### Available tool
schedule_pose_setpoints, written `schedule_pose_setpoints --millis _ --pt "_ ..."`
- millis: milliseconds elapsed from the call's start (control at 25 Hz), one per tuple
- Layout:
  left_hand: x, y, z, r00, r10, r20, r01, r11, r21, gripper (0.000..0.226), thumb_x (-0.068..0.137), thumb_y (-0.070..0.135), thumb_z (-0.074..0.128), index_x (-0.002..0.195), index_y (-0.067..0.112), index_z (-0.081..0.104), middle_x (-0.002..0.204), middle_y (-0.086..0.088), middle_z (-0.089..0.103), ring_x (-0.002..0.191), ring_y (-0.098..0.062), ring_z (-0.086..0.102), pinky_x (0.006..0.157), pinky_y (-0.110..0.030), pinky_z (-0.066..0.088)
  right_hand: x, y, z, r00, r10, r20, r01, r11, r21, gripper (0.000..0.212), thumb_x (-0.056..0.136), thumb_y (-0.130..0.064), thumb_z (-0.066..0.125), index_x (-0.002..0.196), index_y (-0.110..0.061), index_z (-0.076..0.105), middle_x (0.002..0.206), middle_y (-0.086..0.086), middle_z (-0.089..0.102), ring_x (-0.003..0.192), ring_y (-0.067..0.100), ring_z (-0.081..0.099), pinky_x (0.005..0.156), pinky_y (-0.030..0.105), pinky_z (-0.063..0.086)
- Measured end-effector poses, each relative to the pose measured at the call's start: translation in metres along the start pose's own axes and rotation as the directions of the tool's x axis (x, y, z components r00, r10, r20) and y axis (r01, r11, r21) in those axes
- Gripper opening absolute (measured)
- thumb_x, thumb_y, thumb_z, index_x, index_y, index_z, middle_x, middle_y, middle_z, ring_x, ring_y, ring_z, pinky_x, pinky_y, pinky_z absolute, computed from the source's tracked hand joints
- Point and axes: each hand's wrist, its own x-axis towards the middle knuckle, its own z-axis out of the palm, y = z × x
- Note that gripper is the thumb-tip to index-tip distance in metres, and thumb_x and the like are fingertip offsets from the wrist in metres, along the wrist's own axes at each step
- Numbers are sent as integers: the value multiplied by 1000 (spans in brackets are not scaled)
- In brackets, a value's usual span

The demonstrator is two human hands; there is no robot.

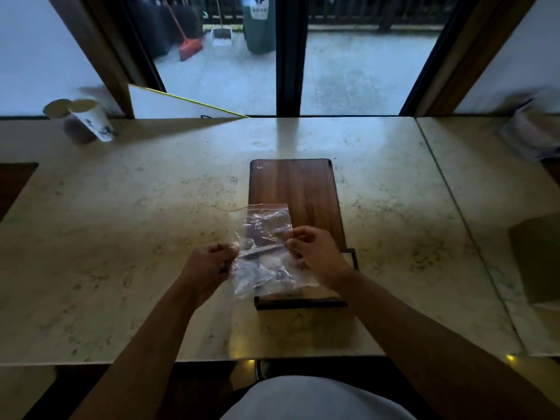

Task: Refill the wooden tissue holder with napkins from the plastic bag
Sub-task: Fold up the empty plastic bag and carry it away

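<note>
Clear plastic bag [263, 253] held above near end of wooden tissue holder [292, 192], pinched at both side edges: left hand [209, 263] grip closed on left edge, right hand [315, 253] grip closed on right. I judge film light, limp, slippery, crinkly; best hold near seal strip. Contents unclear to me through glare. Holder lies flat on marble surface [121, 207]. Paper cups [88, 119] far left.

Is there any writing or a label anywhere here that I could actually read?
None reads clearly.
Green bin outside: white label with a symbol and small characters, too blurred.
Paper cup: dark print, too blurred.
Plastic bag and wooden holder: no text visible.
</note>
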Motion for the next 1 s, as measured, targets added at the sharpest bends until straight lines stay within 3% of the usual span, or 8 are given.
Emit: schedule_pose_setpoints --millis 120,280,440,560,680,760,840,1000 --pt "3 2 18 998 22 61 -20 999 -26 8 90 0 65 96 1 71 87 -18 65 74 -26 61 70 -37 52 -7 -2 -20 993 -102 -51 98 992 -76 15 94 -18 67 98 -29 77 74 -8 74 60 6 66 54 23 55" --pt "5 4 40 992 83 100 -81 996 -24 20 95 -2 55 104 4 72 93 -20 74 80 -30 71 76 -45 60 -12 -10 -35 991 -134 -29 137 978 158 27 97 -7 61 95 -25 82 85 -2 79 72 12 74 61 24 58" --pt "2 10 53 989 117 89 -117 993 -2 36 93 -7 45 82 4 77 88 -14 75 85 -31 69 68 -37 62 -9 -13 -44 993 -100 -66 111 974 196 41 96 4 51 74 -17 79 83 6 76 78 25 72 64 29 59" --pt "2 8 58 991 118 63 -116 993 -29 37 85 -4 41 72 1 76 94 -20 72 96 -35 67 69 -38 61 -9 -13 -48 995 -75 -72 85 986 141 47 96 4 47 69 -17 79 90 13 76 86 30 73 68 32 61" --pt "2 5 60 989 121 89 -119 993 -23 35 80 4 43 69 1 76 87 -18 73 94 -36 64 83 -48 54 -9 -12 -53 993 -71 -90 76 995 57 38 94 -10 48 76 -16 81 83 6 78 80 21 73 66 27 60" --pt "1 4 63 981 171 87 -177 981 73 26 82 5 54 76 3 79 88 -17 75 91 -38 68 83 -49 55 -11 -11 -55 995 -63 -77 72 991 112 27 91 -21 56 84 -13 81 86 7 78 81 25 72 69 33 61" --pt "0 4 68 974 215 77 -224 963 148 20 86 2 63 83 10 81 90 -12 78 90 -38 74 81 -48 61 -13 -8 -58 990 -113 -81 122 986 111 14 88 -19 68 99 -16 75 94 9 75 83 24 72 68 30 60" --pt "-3 1 75 953 295 68 -302 939 162 32 84 -7 66 95 19 80 99 -10 75 87 -30 74 70 -42 62 -18 -5 -65 995 -85 -58 89 993 74 56 84 -15 77 134 -24 55 121 6 64 107 22 67 84 36 62"
